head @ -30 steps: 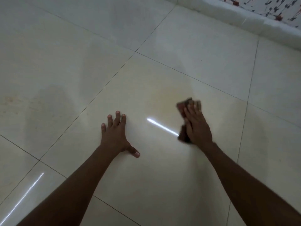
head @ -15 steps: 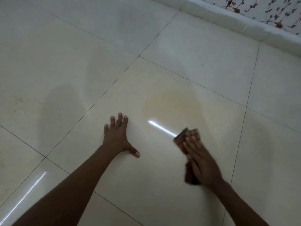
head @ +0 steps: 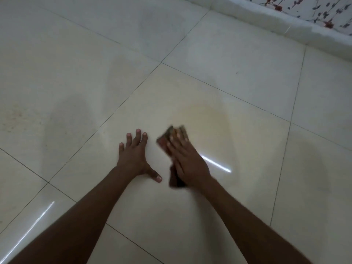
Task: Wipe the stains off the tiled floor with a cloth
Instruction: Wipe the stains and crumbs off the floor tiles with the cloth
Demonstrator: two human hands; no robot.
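The small dark brown folded cloth (head: 172, 139) looks soft and light, so I think it will bunch up unless a flat palm holds it down in the middle. It lies on the shiny cream tiled floor (head: 228, 197), just beside a pale yellow stain (head: 207, 116). The right hand (head: 187, 162) presses it with straight fingers. The left hand (head: 134, 158) rests flat with fingers spread, arm stretched forward.

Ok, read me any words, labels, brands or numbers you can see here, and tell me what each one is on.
None: no text can be read.
Cloth: blurred pattern, no lettering made out.
Wall: a flower and leaf print only.
Floor tiles: plain, with a yellowish stain.
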